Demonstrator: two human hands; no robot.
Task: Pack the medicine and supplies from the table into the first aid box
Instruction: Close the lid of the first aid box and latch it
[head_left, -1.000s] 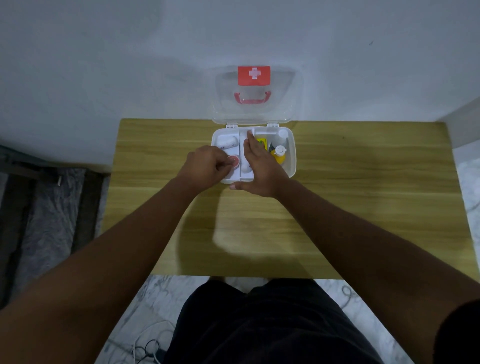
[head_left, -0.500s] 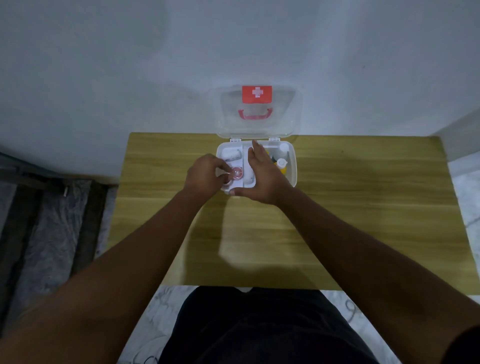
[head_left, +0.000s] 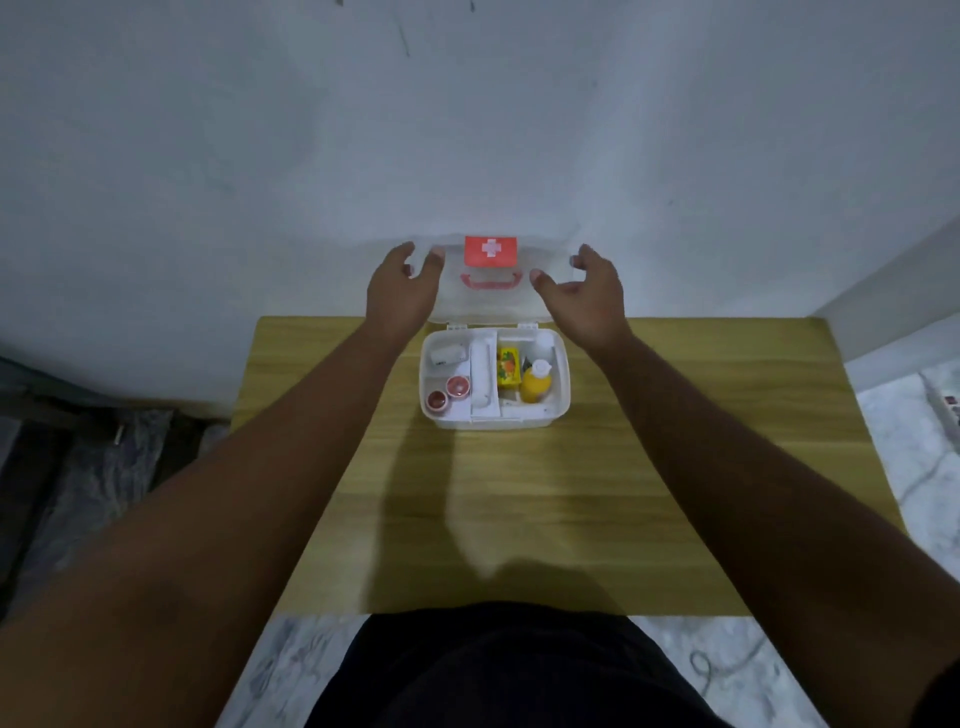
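Left hand (head_left: 400, 291) spread, right hand (head_left: 584, 293) spread

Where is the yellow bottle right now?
In the head view, the yellow bottle lies in the right-hand compartment of the open first aid box, just right of the yellow carton, below and between both raised hands.

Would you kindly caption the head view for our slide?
Both open hands, left hand and right hand, reach for the raised lid of the packed first aid box.

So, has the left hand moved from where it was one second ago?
Yes. The left hand has gone from the white plastic first aid box up to the open clear lid, farther from the person.
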